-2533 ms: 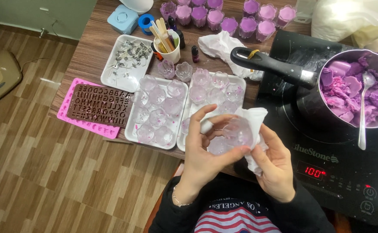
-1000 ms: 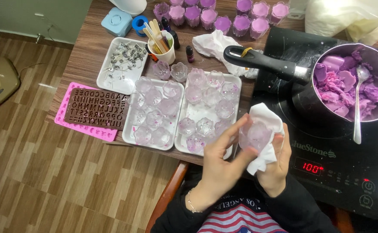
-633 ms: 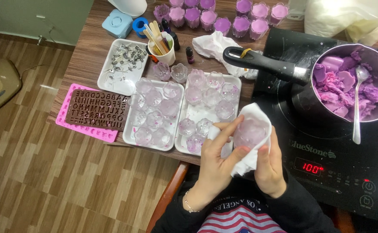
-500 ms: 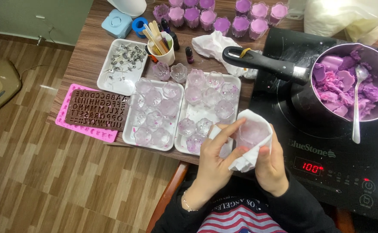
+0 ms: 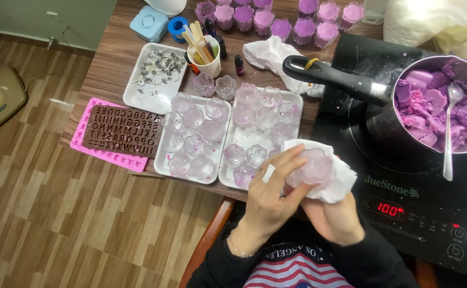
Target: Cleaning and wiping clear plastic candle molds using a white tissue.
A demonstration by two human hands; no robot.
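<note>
Tabletop – tissue [image 5: 333, 178] half-hiding glass cup [image 5: 314, 166]

You wear black sleeves; a thin beaded bracelet [image 5: 237, 249] circles the wrist below your left hand [image 5: 268, 200], above a red-white-striped shirt front [image 5: 296, 272].

A pot [image 5: 436, 106] of purple chunks sat on the cooktop [image 5: 404, 213]; a letter mould [image 5: 121, 130] lay beside two trays [image 5: 161, 165].
</note>
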